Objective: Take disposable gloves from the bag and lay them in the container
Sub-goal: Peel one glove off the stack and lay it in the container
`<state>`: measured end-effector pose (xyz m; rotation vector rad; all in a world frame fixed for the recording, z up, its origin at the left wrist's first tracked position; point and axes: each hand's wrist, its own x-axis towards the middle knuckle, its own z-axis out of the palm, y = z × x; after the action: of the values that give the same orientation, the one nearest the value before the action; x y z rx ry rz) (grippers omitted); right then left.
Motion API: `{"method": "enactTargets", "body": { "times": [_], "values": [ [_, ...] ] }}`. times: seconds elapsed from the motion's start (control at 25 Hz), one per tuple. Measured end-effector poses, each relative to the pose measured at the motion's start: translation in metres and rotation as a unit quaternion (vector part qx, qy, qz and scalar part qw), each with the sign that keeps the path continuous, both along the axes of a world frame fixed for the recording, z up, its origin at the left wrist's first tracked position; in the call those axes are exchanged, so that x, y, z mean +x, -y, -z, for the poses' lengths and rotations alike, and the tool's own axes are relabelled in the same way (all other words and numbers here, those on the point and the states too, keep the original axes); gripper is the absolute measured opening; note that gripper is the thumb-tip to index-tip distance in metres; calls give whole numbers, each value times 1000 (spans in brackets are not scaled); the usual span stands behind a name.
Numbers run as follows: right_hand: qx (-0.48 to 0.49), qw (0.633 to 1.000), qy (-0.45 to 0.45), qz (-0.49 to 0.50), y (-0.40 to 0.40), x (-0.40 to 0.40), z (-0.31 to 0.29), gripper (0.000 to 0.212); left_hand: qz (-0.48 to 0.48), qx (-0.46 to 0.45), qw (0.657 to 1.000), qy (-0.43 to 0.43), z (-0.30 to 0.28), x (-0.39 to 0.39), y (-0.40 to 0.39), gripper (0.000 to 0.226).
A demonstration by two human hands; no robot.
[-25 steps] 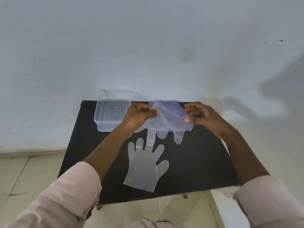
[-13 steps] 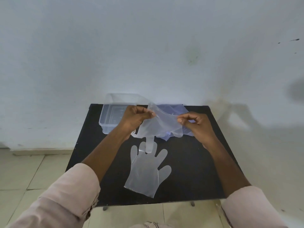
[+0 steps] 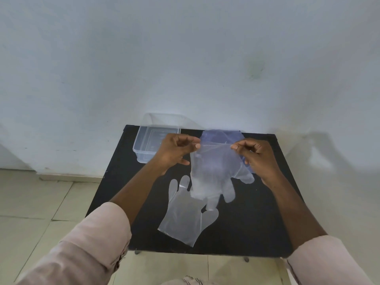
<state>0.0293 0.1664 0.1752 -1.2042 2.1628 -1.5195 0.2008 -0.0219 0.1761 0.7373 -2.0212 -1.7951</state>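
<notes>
A clear disposable glove [image 3: 213, 175] hangs fingers down above the black table [image 3: 257, 223]. My left hand [image 3: 174, 151] pinches its cuff at the left corner and my right hand [image 3: 257, 157] pinches the right corner, stretching the cuff between them. A second clear glove [image 3: 183, 219] lies flat on the table below, fingers pointing away from me. The bluish glove bag [image 3: 222, 135] lies at the table's far edge behind the held glove. A clear plastic container [image 3: 148, 147] stands at the far left corner, partly hidden by my left hand; nothing shows inside it.
The table stands against a white wall [image 3: 185, 58]. Pale floor tiles [image 3: 41, 202] lie to the left and in front of it. My two light pink sleeves [image 3: 82, 254] fill the lower corners of the view.
The held glove has come away from the bag and now hangs spread open lower over the table. Both hands have shifted right and toward me, and the view has shifted too.
</notes>
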Motion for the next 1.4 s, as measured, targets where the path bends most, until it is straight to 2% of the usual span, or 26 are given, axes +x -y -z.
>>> {"method": "enactTargets", "body": {
  "times": [0.16,0.36,0.44,0.56,0.6,0.68,0.8,0.92,1.16,1.4],
  "values": [
    [-4,1000,13,-1,-5,-8,-1,11,-9,36,999,-16,2,-6,-4,9],
    [-2,1000,21,0,-10,-21,0,15,-14,46,998,-27,-3,-8,-21,16],
    [-1,1000,15,3,-11,-25,2,12,3,49,998,-44,-1,-4,-39,27],
    [-4,1000,1,12,-15,-32,4,13,41,-54,998,19,18,-1,-83,70],
    [-3,1000,-7,14,-15,-33,4,15,33,-99,994,46,25,-4,-98,79],
    [-2,1000,-19,24,-14,-35,7,18,0,-165,985,54,36,-16,-124,84],
    [-5,998,-23,54,-11,-37,11,15,-37,-185,982,26,40,-37,-145,70],
    [-6,993,-55,103,-9,-34,14,14,-37,-159,987,7,41,-48,-155,49],
    [-11,977,-120,173,-8,-25,17,16,-65,-108,991,-49,39,-54,-158,23],
    [-30,969,-112,217,-3,-17,17,18,-69,-120,989,-56,36,-54,-159,25]
  ]
}}
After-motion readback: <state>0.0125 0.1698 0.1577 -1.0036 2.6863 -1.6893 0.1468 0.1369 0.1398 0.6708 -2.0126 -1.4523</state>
